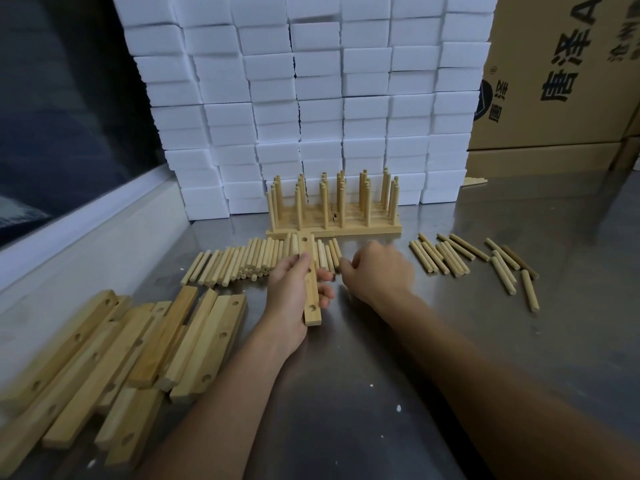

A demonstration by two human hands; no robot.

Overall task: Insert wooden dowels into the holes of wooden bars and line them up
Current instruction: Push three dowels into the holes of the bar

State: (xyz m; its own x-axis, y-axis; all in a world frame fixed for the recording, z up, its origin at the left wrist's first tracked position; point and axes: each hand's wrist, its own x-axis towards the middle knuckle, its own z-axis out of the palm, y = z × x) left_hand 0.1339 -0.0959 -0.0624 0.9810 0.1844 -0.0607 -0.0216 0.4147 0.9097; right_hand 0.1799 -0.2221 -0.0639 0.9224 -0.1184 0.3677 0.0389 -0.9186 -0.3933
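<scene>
Left hand (294, 285) grips a holed bar (310, 282); right hand (375, 271), fingers curled, reaches dowels (256, 259) just beyond — pinch one, seat it square — grasp unclear

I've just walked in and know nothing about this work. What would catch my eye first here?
Probably the wall of stacked white foam blocks at the back of the metal table, with finished bars bristling with upright dowels in front of it. Nearer, the left hand grips a drilled wooden bar while the right hand reaches the row of loose dowels.
</scene>
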